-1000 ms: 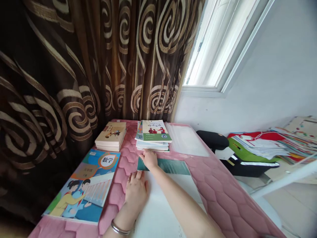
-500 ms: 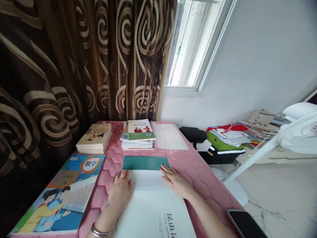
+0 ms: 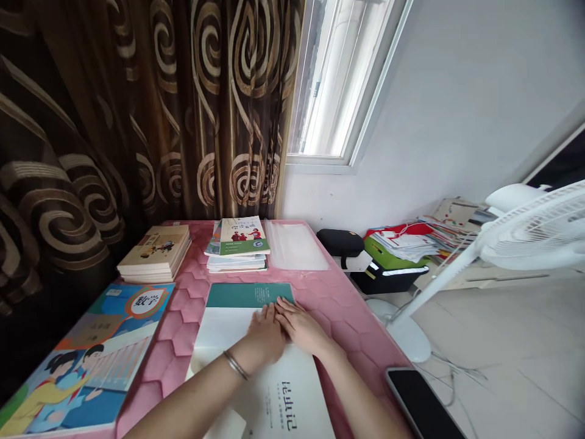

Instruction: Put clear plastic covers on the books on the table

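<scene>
A white book with a teal band along its far edge [image 3: 223, 323] lies in front of me on the pink quilted table cover [image 3: 338, 305]. My left hand [image 3: 265, 333], with a metal bracelet on the wrist, lies flat on the book's cover near its right side, fingers stretched out. My right hand [image 3: 299, 324] rests flat beside it at the book's right edge, fingers extended and touching the left hand. Neither hand holds anything.
A large colourful textbook [image 3: 86, 360] lies at the left. Two book stacks [image 3: 155, 253] [image 3: 237, 244] and a clear plastic sleeve [image 3: 295, 244] sit at the far side. A black phone [image 3: 423, 405] lies at the right corner. A white fan [image 3: 525, 235] and piled papers stand right.
My left hand slid from the book's left side across to the right, meeting my right hand, which drew slightly inward. The view swung further right, bringing the fan in.
</scene>
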`<state>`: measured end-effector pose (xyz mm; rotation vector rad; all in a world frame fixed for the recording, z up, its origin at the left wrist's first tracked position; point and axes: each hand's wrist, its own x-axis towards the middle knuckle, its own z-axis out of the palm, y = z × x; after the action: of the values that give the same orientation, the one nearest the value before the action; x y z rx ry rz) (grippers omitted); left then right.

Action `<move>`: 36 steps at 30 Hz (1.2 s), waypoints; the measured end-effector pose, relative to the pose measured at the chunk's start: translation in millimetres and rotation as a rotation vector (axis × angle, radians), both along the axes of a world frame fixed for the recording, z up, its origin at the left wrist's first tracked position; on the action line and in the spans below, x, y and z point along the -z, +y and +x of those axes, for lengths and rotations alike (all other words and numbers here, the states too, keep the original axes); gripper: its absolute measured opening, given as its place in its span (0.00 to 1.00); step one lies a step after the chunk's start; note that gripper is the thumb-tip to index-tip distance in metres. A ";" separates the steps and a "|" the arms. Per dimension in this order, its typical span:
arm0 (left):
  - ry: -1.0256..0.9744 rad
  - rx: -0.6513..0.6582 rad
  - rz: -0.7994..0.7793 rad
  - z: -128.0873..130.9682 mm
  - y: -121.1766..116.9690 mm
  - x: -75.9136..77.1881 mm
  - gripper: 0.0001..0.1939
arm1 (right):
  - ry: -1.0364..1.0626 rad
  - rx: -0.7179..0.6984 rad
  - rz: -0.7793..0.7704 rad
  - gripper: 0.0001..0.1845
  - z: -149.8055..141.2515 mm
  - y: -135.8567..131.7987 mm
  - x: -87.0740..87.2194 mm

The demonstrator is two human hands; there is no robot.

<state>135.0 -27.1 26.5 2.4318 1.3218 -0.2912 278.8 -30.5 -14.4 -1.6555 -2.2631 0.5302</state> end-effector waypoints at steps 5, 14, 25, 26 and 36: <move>0.011 0.072 -0.083 5.0 15.7 -5.4 0.29 | -0.012 -0.017 0.035 0.24 0.6 1.3 -1.8; -0.096 -0.155 0.123 16.4 4.8 16.1 0.32 | 0.161 0.114 0.053 0.20 1.1 -0.1 -1.9; -0.158 -0.175 0.215 16.4 -0.2 33.9 0.31 | 0.114 0.446 0.045 0.12 39.8 49.0 10.6; -0.158 -0.170 0.212 16.4 0.3 34.0 0.32 | 0.097 0.468 0.031 0.13 40.9 54.3 10.8; -0.184 -0.169 0.215 15.7 -2.0 35.3 0.32 | -0.056 0.671 0.031 0.19 37.6 102.3 3.2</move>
<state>150.7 -29.1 -8.8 2.4255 1.5296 0.1214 316.4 71.8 -17.6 -2.2649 -1.5753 0.2778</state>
